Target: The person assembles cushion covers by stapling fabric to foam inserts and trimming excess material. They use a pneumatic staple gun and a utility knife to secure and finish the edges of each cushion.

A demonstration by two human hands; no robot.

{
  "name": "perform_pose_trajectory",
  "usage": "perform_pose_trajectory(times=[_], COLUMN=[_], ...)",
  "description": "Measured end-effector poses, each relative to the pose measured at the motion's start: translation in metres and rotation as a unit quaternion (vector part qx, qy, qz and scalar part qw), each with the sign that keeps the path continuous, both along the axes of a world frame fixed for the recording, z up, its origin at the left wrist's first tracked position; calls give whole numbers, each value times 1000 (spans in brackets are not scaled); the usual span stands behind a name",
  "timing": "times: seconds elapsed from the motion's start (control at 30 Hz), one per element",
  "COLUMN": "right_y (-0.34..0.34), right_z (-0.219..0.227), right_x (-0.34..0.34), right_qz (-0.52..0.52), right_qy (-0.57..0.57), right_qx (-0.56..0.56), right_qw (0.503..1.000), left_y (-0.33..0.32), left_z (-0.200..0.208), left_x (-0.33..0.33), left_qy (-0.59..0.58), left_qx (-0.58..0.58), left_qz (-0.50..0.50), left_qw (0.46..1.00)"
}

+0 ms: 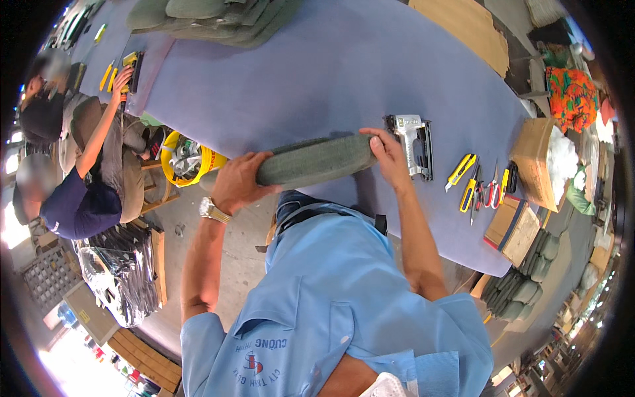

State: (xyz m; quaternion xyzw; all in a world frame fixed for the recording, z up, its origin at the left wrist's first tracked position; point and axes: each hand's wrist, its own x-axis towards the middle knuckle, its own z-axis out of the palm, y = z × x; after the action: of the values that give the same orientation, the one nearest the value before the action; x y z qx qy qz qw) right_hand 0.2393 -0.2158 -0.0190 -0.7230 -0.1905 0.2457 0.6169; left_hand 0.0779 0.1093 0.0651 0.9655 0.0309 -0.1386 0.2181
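A grey-green fabric-covered pad (pixel 317 162), seen nearly edge-on, is held up in front of my waist at the table's near edge. My left hand (pixel 241 182), with a watch on its wrist, is closed around the left end. On the rounded right end, my right hand (pixel 390 157) grips with the thumb laid along the side; some fingers are hidden. Just beyond my right hand, a silver and black staple gun (pixel 411 142) lies on the blue-grey table (pixel 317 86).
Right of the staple gun lie a yellow utility knife (pixel 461 172), a screwdriver (pixel 469 190) and scissors (pixel 492 193). A cardboard box (pixel 534 162) holds white stuffing. Similar pads (pixel 218 20) are stacked at the far side. Left are a yellow bucket (pixel 215 160) and a seated co-worker (pixel 86 205).
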Motion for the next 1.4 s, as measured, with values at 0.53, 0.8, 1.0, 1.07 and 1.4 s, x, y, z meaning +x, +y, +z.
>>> perform_pose_trajectory(times=[0.53,0.8,1.0,1.07,1.4], right_y=[3,13,-3,-3,-46], right_z=[34,-8,-36,-37,-118], right_x=[-11,6,5,0,-11], right_qz=[23,-36,-95,-134,-183], right_qy=[-70,-16,59,69,166], right_qx=[-75,19,107,117,234], right_qw=[994,999,988,982,940], left_y=[-144,-110,-26,-1,-5], left_z=[13,-8,-5,-32,-28], left_x=[49,11,-77,-107,-87], left_qy=[-47,-102,-131,-154,-262], left_qx=[-66,0,40,24,-178], left_qz=[-5,-20,137,305,581], left_qw=[997,995,981,939,749])
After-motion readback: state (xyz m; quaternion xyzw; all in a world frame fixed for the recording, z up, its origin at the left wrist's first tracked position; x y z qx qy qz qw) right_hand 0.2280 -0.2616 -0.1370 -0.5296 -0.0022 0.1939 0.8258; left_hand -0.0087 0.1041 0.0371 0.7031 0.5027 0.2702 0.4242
